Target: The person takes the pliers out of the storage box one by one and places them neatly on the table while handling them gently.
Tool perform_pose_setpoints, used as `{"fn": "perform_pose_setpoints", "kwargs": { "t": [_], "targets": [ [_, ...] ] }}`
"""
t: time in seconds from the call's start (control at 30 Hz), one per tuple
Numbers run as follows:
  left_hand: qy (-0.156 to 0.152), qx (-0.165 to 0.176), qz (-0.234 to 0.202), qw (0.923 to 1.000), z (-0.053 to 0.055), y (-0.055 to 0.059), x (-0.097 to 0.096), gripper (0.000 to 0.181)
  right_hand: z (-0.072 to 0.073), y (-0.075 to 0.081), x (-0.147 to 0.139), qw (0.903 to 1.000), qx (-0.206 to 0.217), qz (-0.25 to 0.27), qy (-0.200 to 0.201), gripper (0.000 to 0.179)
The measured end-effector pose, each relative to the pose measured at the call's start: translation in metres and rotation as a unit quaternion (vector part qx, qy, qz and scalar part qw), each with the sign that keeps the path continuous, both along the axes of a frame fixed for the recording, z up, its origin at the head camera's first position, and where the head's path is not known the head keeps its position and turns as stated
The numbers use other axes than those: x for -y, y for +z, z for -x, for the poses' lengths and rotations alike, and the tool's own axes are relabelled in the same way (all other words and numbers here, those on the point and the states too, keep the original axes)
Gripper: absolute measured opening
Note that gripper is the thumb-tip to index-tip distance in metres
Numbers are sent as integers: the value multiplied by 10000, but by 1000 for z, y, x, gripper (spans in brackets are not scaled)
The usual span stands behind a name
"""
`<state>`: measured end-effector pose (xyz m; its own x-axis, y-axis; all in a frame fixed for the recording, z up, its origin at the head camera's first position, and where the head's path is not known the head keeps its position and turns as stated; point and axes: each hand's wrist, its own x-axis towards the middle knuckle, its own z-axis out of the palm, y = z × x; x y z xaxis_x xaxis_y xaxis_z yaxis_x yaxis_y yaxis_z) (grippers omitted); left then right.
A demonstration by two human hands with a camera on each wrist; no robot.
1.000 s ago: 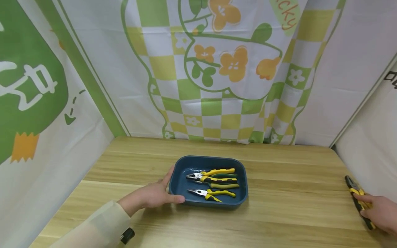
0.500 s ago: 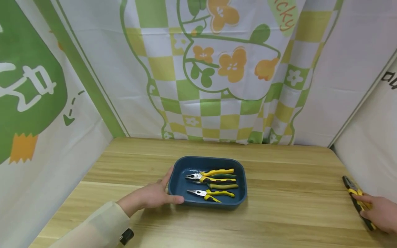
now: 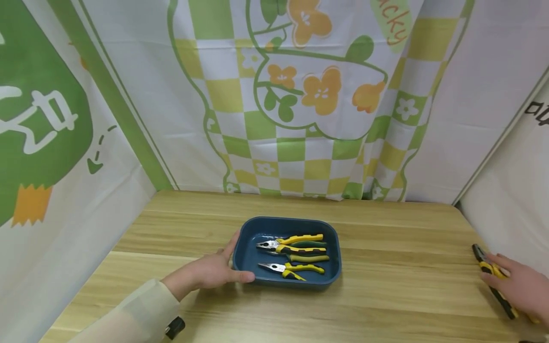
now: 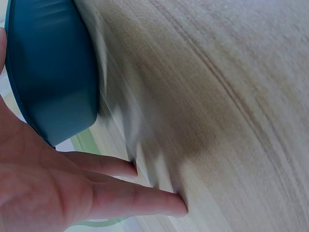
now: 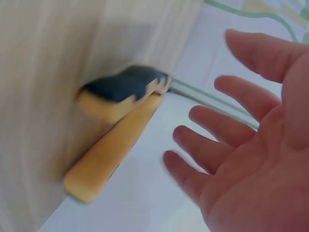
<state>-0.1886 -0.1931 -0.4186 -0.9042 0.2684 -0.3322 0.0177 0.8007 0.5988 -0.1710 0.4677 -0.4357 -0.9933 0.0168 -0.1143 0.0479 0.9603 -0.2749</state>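
My left hand [image 3: 210,271] lies against the left end of a dark blue box [image 3: 250,255]. Its thumb touches the near rim, and in the left wrist view straight fingers reach down to the table beside the box [image 4: 53,72]. Inside the box are combination pliers [image 3: 280,248] with yellow-black handles, a partly covered tool with olive-green handles [image 3: 310,258], and long-nose pliers [image 3: 276,267]. At the right table edge, my right hand [image 3: 521,288] is over another pair of yellow-black pliers [image 3: 483,259]. The right wrist view has the fingers spread, apart from the pliers' handles [image 5: 113,150].
A wooden table [image 3: 399,286] bears everything. Behind it hangs a printed curtain [image 3: 309,157]. White fabric walls stand at the left [image 3: 111,205] and right [image 3: 506,209] sides.
My right hand has loosened its grip on the right-hand pliers and lifted slightly up and left off them; the pliers lie at the table edge. The left hand and box have stayed put.
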Motion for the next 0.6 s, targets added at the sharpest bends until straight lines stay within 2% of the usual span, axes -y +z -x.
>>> {"fn": "perform_pose_setpoints", "kwargs": {
  "t": [0.13, 0.27, 0.47, 0.53, 0.6],
  "targets": [
    [15, -5, -7, 10000, 1, -1, 0, 128, 4, 13, 12, 9999, 30, 94, 107, 81],
    [11, -15, -39, 10000, 1, -1, 0, 128, 10, 25, 26, 9976, 259, 637, 52, 86],
    [24, -16, -21, 10000, 1, 0, 0, 128, 14, 37, 46, 9790, 649, 1922, -177, 91],
    [23, -22, -21, 10000, 0, 0, 0, 128, 15, 39, 53, 9749, 687, 2100, -285, 93],
    [14, -33, -16, 10000, 0, 1, 0, 127, 17, 41, 59, 9711, 605, 2297, -222, 90]
  ]
}}
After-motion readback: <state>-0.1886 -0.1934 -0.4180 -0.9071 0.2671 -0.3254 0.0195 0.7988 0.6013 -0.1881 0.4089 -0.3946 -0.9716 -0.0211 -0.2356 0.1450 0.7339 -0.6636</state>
